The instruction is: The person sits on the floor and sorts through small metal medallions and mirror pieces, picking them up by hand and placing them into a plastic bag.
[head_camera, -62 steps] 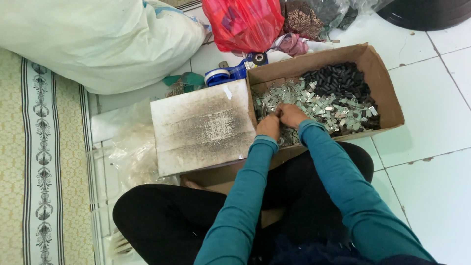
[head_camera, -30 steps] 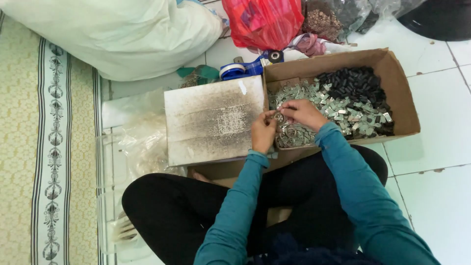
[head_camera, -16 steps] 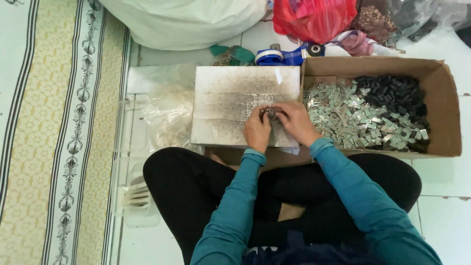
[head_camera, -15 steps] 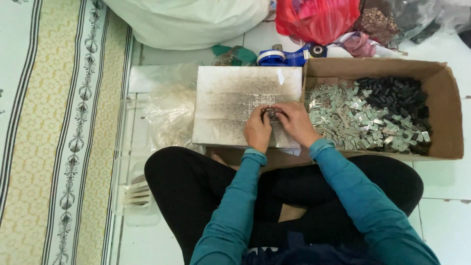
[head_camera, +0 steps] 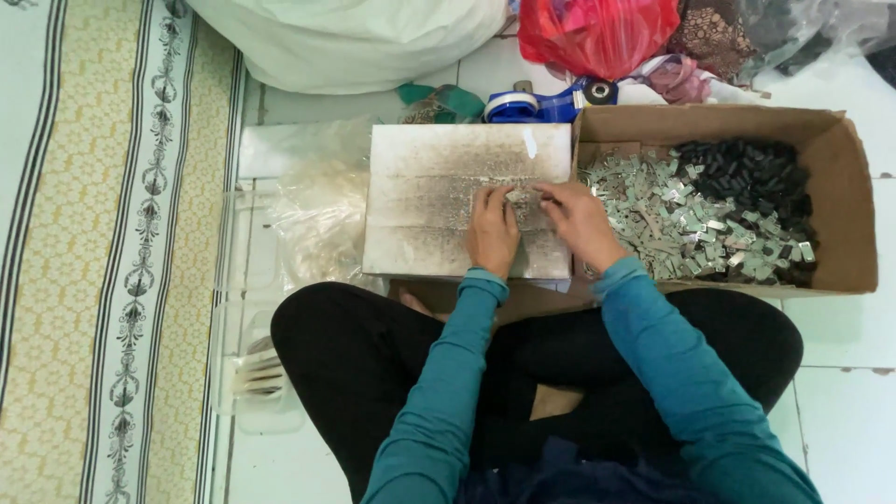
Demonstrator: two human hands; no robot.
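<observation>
Grey, stained and rectangular, a flat slab-like work block [head_camera: 439,201] lies across the near flap of a brown cardboard box [head_camera: 845,201], and both hands meet on its right half. The left hand [head_camera: 493,233] rests knuckles-up on the block with its fingers curled narrow, and the right hand [head_camera: 581,219] lies just beside it, fingertips pointing left; between the two sets of fingertips sits a small silvery metal piece [head_camera: 515,195], pinched or pressed there, though how firmly either hand grips it cannot be told. This piece is near the block's right edge, well in from its far edge, with bare block surface open to the left of the hands. Immediately right of the block, the box holds a heap of small silvery metal clips [head_camera: 667,219] and, toward its far right corner, a pile of small black parts [head_camera: 747,177]. Beyond the block's far edge lie a blue tape dispenser [head_camera: 527,105], a red plastic bag [head_camera: 597,33] and a large pale sack [head_camera: 355,37]. Crumpled clear plastic bags [head_camera: 322,219] touch the block's left edge, and a patterned cream mat [head_camera: 93,252] runs down the left side. White floor tiles [head_camera: 845,420] lie open at the lower right, beside the person's black-clad crossed legs [head_camera: 373,364].
</observation>
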